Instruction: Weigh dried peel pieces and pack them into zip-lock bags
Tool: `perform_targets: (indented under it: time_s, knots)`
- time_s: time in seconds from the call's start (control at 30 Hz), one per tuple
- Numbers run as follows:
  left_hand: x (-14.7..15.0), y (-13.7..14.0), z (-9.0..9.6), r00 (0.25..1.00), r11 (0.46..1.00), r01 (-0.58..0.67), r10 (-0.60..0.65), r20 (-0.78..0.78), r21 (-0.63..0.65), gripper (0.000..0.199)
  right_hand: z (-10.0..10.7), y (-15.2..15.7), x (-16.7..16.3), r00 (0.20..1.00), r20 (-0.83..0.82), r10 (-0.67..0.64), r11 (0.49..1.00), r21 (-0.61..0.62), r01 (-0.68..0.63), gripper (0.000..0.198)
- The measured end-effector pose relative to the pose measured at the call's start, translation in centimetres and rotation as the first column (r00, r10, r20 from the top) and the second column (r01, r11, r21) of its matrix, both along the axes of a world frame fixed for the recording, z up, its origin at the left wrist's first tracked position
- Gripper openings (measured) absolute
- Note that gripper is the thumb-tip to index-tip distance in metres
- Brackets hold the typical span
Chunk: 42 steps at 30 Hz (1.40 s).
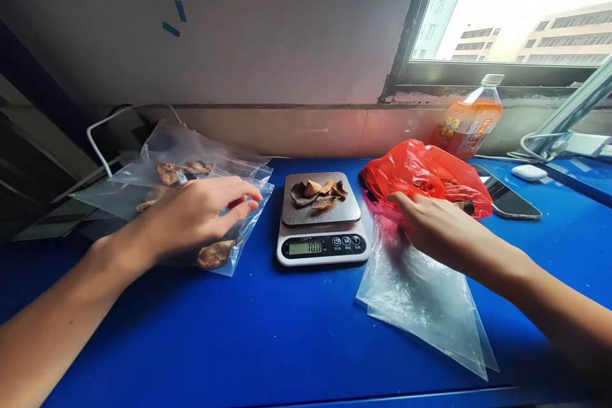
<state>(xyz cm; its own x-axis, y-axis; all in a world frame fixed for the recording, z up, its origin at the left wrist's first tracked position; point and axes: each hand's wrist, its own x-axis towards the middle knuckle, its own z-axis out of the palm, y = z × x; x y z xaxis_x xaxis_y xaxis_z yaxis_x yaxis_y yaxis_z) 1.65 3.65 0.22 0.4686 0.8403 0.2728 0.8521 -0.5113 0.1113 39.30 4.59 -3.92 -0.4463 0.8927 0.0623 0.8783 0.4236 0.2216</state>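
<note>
My left hand [205,213] is over clear plastic bags [246,239] holding brown dried pieces, its fingers stretched and the thumb apart. Right of it stands a white kitchen scale [282,255] with a steel plate. Several dried brown slices [325,194] lie on the plate, and the display [307,247] seems to read 10.0. My right hand [433,223] is at the near edge of a red plastic bag [406,162], above flat clear bags [421,299]. One finger is stretched out leftward; the others are partly hidden, and I see nothing held.
A bottle of orange drink [471,118] stands at the wall behind the red bag. To the right lie a phone [509,194], a white earbud case [529,172] and a white charger [581,144]. A white cable [93,134] loops at the left. The table [229,344] is blue.
</note>
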Motion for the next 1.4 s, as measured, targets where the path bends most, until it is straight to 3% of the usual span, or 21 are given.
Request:
perform_targets:
  time_s: [0.17, 0.43, 0.53, 0.63, 0.73, 0.83, 0.93, 1.0, 1.07, 1.17, 1.4]
  knots:
    - [0.9, -0.8, -0.3, 0.985, 0.987, 0.158, -0.158, -0.067, 0.0, 0.03, 0.2, -0.1, -0.6, 0.998, 0.058, -0.015, 1.0, -0.009, 0.016, 0.034]
    - [0.8, -0.6, -0.2, 0.982, 0.985, 0.171, -0.17, -0.078, 0.013, 0.028, -0.1, 0.0, -1.0, 0.995, 0.099, -0.02, 0.997, 0.071, 0.013, 0.042]
    - [1.0, -0.7, -0.2, 0.975, 0.976, 0.217, -0.215, -0.062, 0.032, 0.025, -0.1, -0.2, -1.1, 0.996, 0.073, 0.053, 0.99, 0.125, -0.062, 0.044]
    - [2.1, -1.8, -0.3, 0.953, 0.953, 0.295, -0.298, 0.05, 0.067, 0.018, 0.6, -1.9, -1.6, 0.978, -0.058, 0.199, 0.947, 0.267, -0.177, 0.047]
    - [4.3, -4.1, -0.9, 0.891, 0.912, 0.393, -0.409, 0.197, 0.12, 0.019, 1.5, -4.6, -2.8, 0.868, -0.299, 0.397, 0.88, 0.393, -0.267, 0.048]
    - [7.1, -6.2, -1.7, 0.836, 0.879, 0.445, -0.476, 0.274, 0.171, 0.027, 1.5, -6.7, -4.6, 0.616, -0.52, 0.592, 0.806, 0.371, -0.461, 0.044]
    - [8.9, -7.0, -2.4, 0.812, 0.878, 0.444, -0.48, 0.332, 0.181, 0.024, 0.5, -7.3, -6.3, 0.408, -0.646, 0.645, 0.73, 0.365, -0.578, 0.033]
    - [9.3, -6.8, -2.7, 0.799, 0.879, 0.438, -0.477, 0.366, 0.191, 0.021, -0.3, -7.1, -7.1, 0.334, -0.716, 0.613, 0.751, 0.397, -0.527, 0.026]
    - [9.2, -6.5, -3.0, 0.786, 0.87, 0.454, -0.493, 0.374, 0.193, 0.024, -0.8, -6.8, -7.5, 0.293, -0.776, 0.559, 0.798, 0.407, -0.445, 0.022]
    - [8.9, -6.1, -3.4, 0.782, 0.856, 0.485, -0.517, 0.349, 0.182, 0.027, -1.1, -6.6, -7.8, 0.294, -0.807, 0.512, 0.837, 0.392, -0.382, 0.02]
    - [9.2, -6.0, -3.8, 0.776, 0.847, 0.49, -0.531, 0.341, 0.204, 0.01, -1.6, -6.8, -8.1, 0.273, -0.812, 0.516, 0.811, 0.36, -0.461, 0.02]
